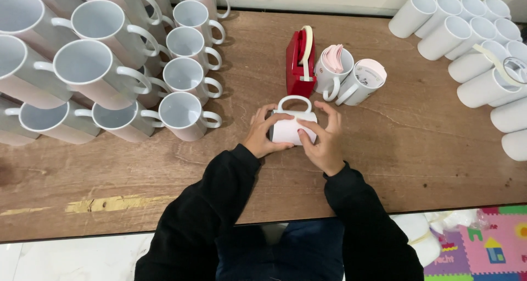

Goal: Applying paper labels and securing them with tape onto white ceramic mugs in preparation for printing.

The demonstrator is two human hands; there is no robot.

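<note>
Here we list one white mug (293, 128), lying on its side on the wooden table (417, 149), near the front-centre, just ahead of our body. Its long axis runs left to right across the table; the handle loop stands on the far side, pointing away from us toward the red tape dispenser (300, 61). Which end is the mouth we cannot tell, since our hands cover both ends.

Left hand (264, 133): fingers curled round the mug's left end, thumb on top, gripping it.
Right hand (324, 138): fingers half spread, fingertips pressed flat on a pale sheet wrapped round the mug's body.

Just beyond the mug, beside the dispenser: two white mugs holding pink papers (348, 75), one upright, one tilted.
Left of the table: stacked rows of mugs with handles (110, 67), mouths facing us.
Right edge: a group of wrapped white mugs (472, 45), lying packed together, well apart from our hands.
</note>
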